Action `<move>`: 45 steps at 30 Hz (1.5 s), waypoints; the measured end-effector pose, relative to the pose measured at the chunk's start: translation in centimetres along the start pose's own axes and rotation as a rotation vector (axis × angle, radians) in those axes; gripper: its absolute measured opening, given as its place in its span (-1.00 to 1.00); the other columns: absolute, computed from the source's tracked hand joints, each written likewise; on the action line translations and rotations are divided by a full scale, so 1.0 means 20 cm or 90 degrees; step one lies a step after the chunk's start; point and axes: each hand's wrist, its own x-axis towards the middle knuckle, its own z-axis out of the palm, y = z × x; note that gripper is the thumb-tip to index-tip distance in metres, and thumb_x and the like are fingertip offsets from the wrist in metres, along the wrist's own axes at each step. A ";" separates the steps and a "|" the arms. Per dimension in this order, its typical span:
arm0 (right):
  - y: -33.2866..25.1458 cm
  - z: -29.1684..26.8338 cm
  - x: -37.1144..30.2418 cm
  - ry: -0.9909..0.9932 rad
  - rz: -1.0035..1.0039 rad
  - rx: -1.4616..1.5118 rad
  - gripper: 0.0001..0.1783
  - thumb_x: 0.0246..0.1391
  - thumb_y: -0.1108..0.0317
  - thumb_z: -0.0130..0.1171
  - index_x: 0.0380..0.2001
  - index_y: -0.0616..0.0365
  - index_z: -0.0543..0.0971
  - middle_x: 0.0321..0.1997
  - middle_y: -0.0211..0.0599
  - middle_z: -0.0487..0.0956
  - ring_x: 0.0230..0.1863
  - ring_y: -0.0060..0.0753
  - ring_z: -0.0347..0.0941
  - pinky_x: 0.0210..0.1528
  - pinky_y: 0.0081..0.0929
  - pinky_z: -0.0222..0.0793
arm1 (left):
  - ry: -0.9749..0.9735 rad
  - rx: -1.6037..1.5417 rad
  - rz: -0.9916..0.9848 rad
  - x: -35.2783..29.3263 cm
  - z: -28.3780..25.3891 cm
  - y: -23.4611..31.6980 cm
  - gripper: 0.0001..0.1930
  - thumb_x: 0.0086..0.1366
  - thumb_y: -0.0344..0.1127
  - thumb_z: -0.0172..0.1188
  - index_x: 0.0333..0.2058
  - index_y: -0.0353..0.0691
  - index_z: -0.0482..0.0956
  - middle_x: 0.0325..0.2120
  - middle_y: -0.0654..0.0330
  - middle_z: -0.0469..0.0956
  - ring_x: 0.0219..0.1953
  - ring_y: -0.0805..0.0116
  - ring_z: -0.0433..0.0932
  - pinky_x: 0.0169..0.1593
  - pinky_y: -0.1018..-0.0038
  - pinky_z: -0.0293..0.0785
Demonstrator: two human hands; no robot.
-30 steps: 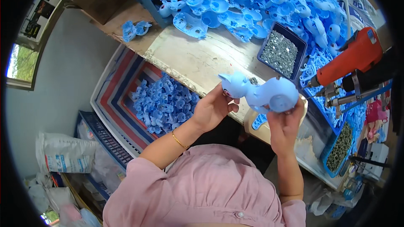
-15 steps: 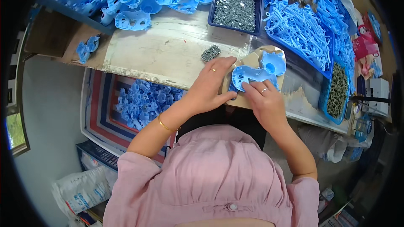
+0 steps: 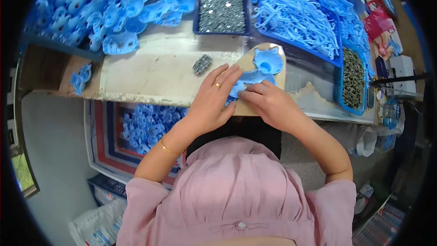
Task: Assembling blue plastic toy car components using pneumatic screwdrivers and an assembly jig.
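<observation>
A light-blue plastic shell (image 3: 268,60) with a round hollow and a longer curved section lies on a tan board (image 3: 281,76) at the front edge of the bench. My left hand (image 3: 213,94) rests along the shell's left side, fingers stretched out and thumb apart. Across the lower part of the shell lies my right hand (image 3: 269,104), its fingers bent and drawn together, their tips close to the left hand's fingers. Whatever those tips pinch is hidden. A small heap of screws (image 3: 202,64) sits just beyond my left fingertips.
Beyond stand a dark-blue tray (image 3: 196,27) of small metal pieces and a blue basket (image 3: 337,29) of thin light-blue strips. A turquoise basket (image 3: 337,93) of screws is at right. Blue shells (image 3: 120,43) pile up at far left; a striped bin (image 3: 107,139) of blue parts stands below.
My right hand has shifted left over the shell, closer to my left hand, and its fingers have bunched together. The whole view has turned slightly. My left hand stays beside the shell.
</observation>
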 end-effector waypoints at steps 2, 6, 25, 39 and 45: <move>0.05 -0.11 0.02 0.091 0.052 0.114 -0.70 0.15 0.50 0.18 -0.03 0.15 0.62 -0.16 -0.18 0.62 -0.15 -0.19 0.57 -0.10 -0.36 0.48 | -0.005 0.003 0.014 0.01 -0.02 0.01 -0.27 0.10 -0.43 0.25 0.29 -0.27 0.24 0.26 -0.05 0.30 0.33 -0.13 0.20 0.38 0.10 0.15; 0.44 -0.37 0.03 0.395 0.254 -0.107 -0.83 0.12 0.41 0.28 -0.20 0.19 0.69 -0.37 -0.17 0.66 -0.39 -0.29 0.60 -0.30 -0.40 0.48 | 0.023 -0.046 0.010 0.04 -0.05 0.05 -0.34 0.17 -0.38 0.26 0.26 -0.28 0.29 0.23 -0.06 0.35 0.32 -0.14 0.22 0.37 0.08 0.16; 0.57 -0.60 -0.21 0.440 0.325 0.386 -0.90 0.08 0.51 0.23 -0.29 0.22 0.57 -0.33 -0.32 0.64 -0.28 -0.52 0.63 -0.21 -0.55 0.52 | 0.056 -0.055 0.048 0.18 -0.03 0.15 -0.42 0.20 -0.37 0.31 0.20 -0.27 0.39 0.20 -0.04 0.40 0.27 -0.11 0.30 0.31 0.12 0.23; 0.86 -0.67 -0.76 0.581 0.548 -0.161 -0.81 0.19 0.36 0.21 -0.17 0.16 0.68 -0.27 -0.26 0.71 -0.26 -0.48 0.62 -0.19 -0.46 0.50 | -0.059 -0.273 -0.125 0.29 0.10 0.29 -0.78 0.50 -0.25 0.00 -0.06 -0.26 0.48 -0.43 0.01 0.59 -0.40 0.10 0.61 -0.30 0.34 0.46; 1.18 -0.79 -0.79 0.474 0.516 -0.372 -0.75 0.10 0.35 0.25 -0.15 0.17 0.67 -0.21 -0.07 0.63 -0.24 -0.09 0.57 -0.15 -0.23 0.47 | -0.073 -0.337 -0.202 0.31 0.10 0.32 -0.78 0.51 -0.27 -0.03 -0.09 -0.28 0.50 -0.48 0.09 0.56 -0.45 0.25 0.56 -0.32 0.44 0.44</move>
